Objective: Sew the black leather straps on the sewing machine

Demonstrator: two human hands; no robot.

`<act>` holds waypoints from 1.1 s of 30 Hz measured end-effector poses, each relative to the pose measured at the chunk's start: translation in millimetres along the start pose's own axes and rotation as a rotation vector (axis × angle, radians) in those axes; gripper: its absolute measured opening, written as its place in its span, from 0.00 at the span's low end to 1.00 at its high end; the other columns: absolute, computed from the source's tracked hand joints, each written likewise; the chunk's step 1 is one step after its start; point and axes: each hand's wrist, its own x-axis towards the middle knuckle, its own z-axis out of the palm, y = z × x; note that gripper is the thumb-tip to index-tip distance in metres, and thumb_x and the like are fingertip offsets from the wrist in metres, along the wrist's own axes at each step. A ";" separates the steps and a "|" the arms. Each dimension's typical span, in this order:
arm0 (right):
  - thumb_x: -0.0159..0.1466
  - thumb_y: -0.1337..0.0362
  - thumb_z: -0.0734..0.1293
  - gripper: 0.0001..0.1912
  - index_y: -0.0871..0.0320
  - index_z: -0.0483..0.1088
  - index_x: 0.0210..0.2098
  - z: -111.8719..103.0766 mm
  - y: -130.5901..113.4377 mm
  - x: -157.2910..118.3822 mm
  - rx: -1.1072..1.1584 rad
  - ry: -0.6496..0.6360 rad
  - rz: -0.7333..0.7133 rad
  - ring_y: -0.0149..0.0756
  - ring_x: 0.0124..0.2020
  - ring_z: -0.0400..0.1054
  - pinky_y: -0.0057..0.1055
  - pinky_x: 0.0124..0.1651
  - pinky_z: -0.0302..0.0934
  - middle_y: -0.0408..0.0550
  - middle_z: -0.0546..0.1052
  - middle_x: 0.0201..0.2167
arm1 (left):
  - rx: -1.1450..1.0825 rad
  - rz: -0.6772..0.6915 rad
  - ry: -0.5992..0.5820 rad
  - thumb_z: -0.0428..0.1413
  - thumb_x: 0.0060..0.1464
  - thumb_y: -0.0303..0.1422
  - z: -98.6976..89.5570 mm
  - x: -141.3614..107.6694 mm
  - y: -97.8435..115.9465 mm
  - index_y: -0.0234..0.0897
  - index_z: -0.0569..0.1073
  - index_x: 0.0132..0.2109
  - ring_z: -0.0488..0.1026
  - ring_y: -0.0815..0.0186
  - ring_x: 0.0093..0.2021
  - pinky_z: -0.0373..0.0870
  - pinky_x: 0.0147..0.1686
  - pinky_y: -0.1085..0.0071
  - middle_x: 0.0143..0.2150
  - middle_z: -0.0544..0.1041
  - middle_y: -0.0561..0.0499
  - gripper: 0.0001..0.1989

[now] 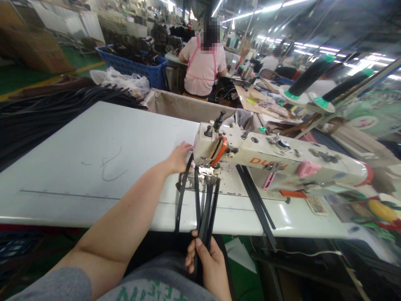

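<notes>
A white industrial sewing machine (238,146) stands on the pale table, its needle area lit by a small lamp. Several black straps (205,209) run from under its presser foot over the table's front edge. Below that edge my right hand (208,261) is closed around these straps. My left hand (181,156) reaches to the left side of the machine head, beside a black strap that hangs toward me; the machine partly hides its fingertips, so its grip is unclear. More black straps (255,200) lie under the machine arm.
A pile of long black strips (62,104) lies left of the white tabletop (78,146). Behind the table are a cloth-lined bin (188,106) and a blue crate (134,62). A co-worker (203,67) sits ahead. Two thread cones (310,77) stand at the right.
</notes>
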 end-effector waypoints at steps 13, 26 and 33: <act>0.53 0.41 0.81 0.30 0.61 0.77 0.39 -0.8 -10.5 -13.2 0.058 0.072 0.104 0.37 0.23 0.77 0.27 0.24 0.66 0.46 0.79 0.24 | 0.158 0.037 -0.128 0.75 0.35 0.47 -0.7 -6.1 2.7 0.37 0.68 0.71 0.54 0.33 0.75 0.51 0.74 0.41 0.74 0.64 0.37 0.56; 0.56 0.41 0.79 0.32 0.61 0.77 0.45 -0.2 -16.1 -20.6 -0.067 0.084 0.056 0.33 0.19 0.72 0.25 0.21 0.60 0.43 0.77 0.22 | 0.179 0.065 -0.167 0.74 0.35 0.47 -1.2 -5.7 -0.4 0.38 0.67 0.70 0.49 0.34 0.78 0.49 0.74 0.38 0.75 0.61 0.38 0.55; 0.56 0.41 0.79 0.31 0.62 0.77 0.45 -3.2 -13.5 -19.1 -0.068 0.091 0.043 0.32 0.19 0.72 0.24 0.20 0.60 0.43 0.77 0.23 | 0.149 0.050 -0.139 0.74 0.36 0.44 -2.0 -7.4 2.1 0.36 0.65 0.71 0.49 0.35 0.77 0.47 0.74 0.37 0.75 0.62 0.37 0.55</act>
